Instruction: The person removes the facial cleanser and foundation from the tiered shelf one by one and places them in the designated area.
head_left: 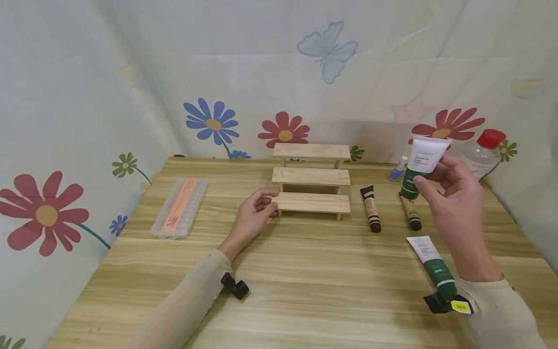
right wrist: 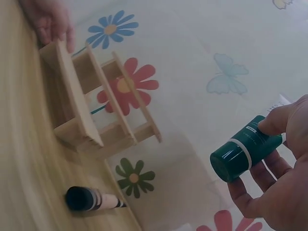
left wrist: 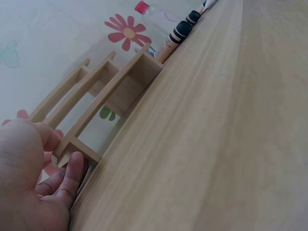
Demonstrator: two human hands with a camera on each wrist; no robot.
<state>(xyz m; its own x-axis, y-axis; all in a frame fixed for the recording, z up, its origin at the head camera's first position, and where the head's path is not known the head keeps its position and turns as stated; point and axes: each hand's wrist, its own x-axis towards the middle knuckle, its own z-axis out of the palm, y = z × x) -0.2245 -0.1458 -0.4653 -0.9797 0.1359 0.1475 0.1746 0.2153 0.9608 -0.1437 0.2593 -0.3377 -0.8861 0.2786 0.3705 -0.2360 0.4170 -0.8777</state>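
Observation:
My left hand grips the left end of the lowest step of a three-tier wooden display stand. In the left wrist view, the thumb lies along the step's end. My right hand holds a white and green squeeze tube up off the table, cap end down, between thumb and fingers. The right wrist view shows the tube's green cap clear of the fingers. A matching white and green tube lies on the table below that hand, close to the right wrist.
Two black and beige tubes lie right of the stand. Behind them are a blue nail polish bottle and a clear bottle with a red cap. A clear plastic case lies at left. Flowered cloth hangs behind the table.

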